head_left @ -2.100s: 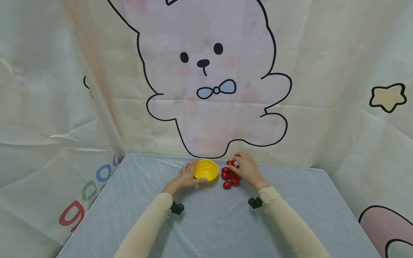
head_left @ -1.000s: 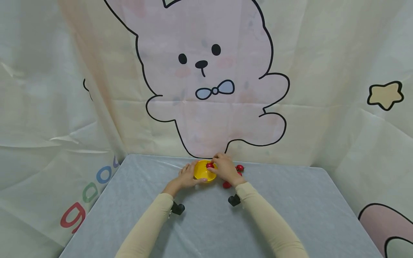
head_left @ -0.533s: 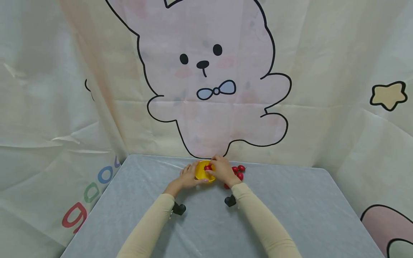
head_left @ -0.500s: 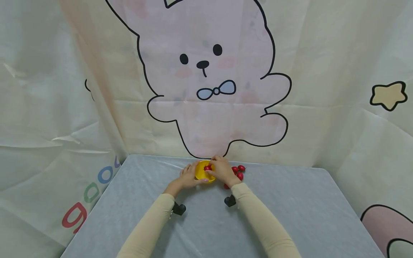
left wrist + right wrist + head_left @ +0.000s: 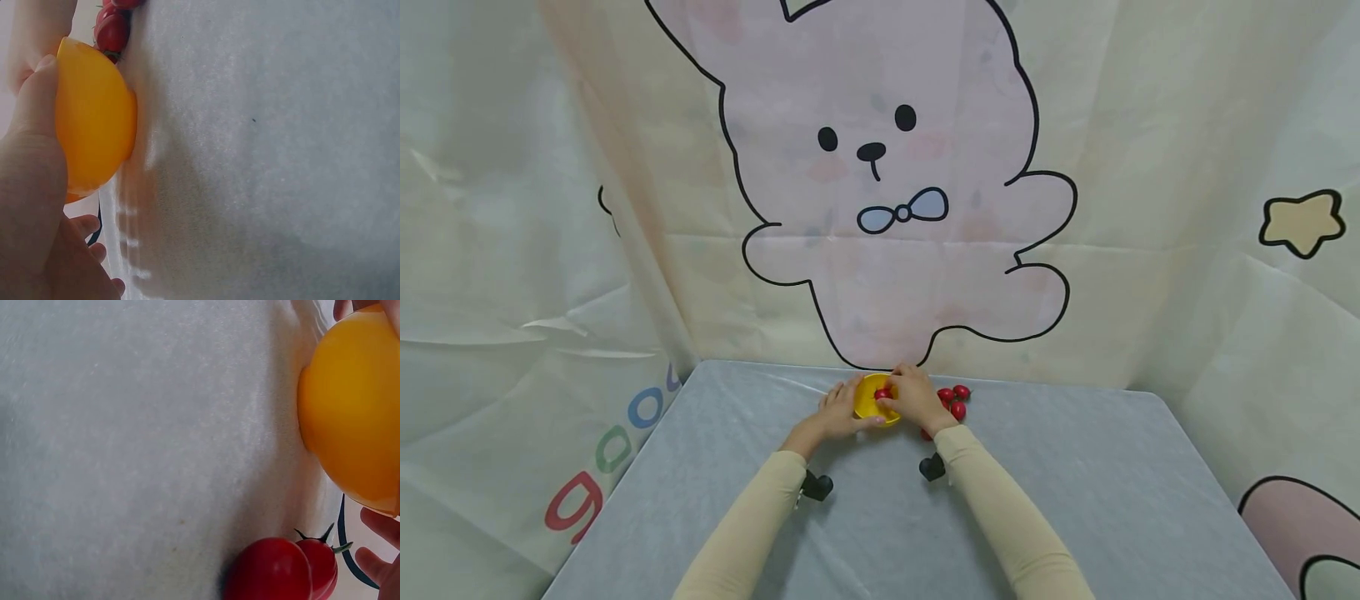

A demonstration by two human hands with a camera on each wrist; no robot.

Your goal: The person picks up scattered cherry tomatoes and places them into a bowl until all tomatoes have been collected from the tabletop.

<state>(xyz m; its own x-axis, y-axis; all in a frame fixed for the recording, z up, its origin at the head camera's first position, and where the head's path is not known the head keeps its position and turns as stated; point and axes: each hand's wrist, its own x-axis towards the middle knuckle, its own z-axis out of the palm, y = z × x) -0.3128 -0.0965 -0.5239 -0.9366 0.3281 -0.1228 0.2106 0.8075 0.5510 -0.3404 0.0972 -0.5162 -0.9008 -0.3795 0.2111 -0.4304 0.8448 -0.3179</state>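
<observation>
A small yellow bowl (image 5: 864, 402) stands near the table's back edge. My left hand (image 5: 835, 414) holds it at its left side, and in the left wrist view the thumb (image 5: 40, 94) lies along the rim. Over the bowl's right side, my right hand (image 5: 917, 398) pinches a red cherry tomato (image 5: 882, 392) between thumb and fingers, inside the rim. Several more cherry tomatoes (image 5: 958, 410) lie on the table to the right, partly hidden behind the right hand and wrist. In the right wrist view, loose tomatoes (image 5: 269, 573) show green stems beside the bowl.
A pale grey-blue cloth covers the table (image 5: 880, 517). Behind its back edge hangs a cream curtain (image 5: 1135, 167) printed with a cartoon bear. Black wrist cameras sit on both wrists.
My right hand has moved left from the tomato group to the bowl, carrying a cherry tomato, then dipped slightly lower there. The left hand has stayed on the bowl.
</observation>
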